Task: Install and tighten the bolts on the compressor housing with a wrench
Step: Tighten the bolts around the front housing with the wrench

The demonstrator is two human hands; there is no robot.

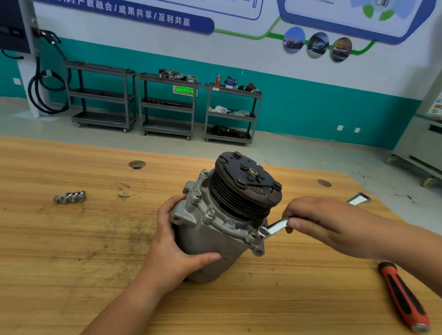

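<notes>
Left hand [178, 246] cups the compressor housing [208, 241]; right-hand fingers [294, 223] pinch the wrench [273, 228], its shaft angling down-left onto the right-side flange bolt [261, 232].

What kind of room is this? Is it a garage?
Probably a car-repair training workshop. A wooden workbench holds a car compressor, metal tool carts line the wall, and posters with car pictures hang above them.

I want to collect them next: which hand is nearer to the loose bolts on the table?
Left. The left hand grips the compressor, right of the bolts. The right hand, holding the wrench, is beyond it.
</notes>
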